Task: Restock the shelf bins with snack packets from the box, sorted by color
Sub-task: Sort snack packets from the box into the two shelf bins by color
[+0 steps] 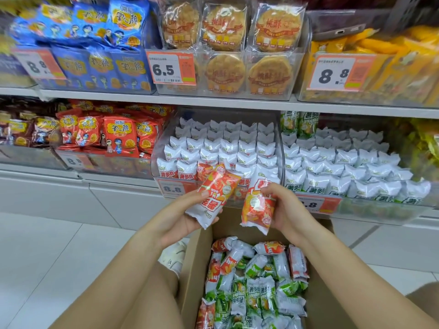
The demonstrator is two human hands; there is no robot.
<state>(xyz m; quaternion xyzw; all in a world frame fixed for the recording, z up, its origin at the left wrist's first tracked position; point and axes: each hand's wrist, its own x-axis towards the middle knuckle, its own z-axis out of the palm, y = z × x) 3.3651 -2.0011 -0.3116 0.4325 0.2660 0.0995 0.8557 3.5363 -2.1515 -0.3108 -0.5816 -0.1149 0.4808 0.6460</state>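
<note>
We see our left hand (190, 217) with its grip curled round one orange-and-white snack packet (215, 195), tilted up toward the shelf, while our right hand (282, 207) holds a second orange packet (257, 210) upright in its grip, pinched near the top. Directly below both grips sits the open cardboard box (197, 264) on the tiled floor (47, 245), filled with loose packets (256, 288): orange ones mostly toward its far left corner, green-and-white ones across the rest. Just beyond our grips stands a clear shelf bin (164, 143) packed with rows of white-topped packets standing upright, the front ones showing orange print; its orange price tag (172, 188) reads 8.8. To the right of our right grip, a neighbouring bin (380, 205) holds similar rows with green print at the front, and its tag is partly hidden behind our right hand. Left of our left grip, a bin holds red packets (120, 136) with cartoon figures. On the shelf above, we read tags of 6.5 (171, 68) under clear-wrapped round biscuits (224, 27), and 8.8 (332, 72) beside yellow packets, with blue packets (95, 24) further left. Open floor lies left of the box, beside our shoe (174, 255).
</note>
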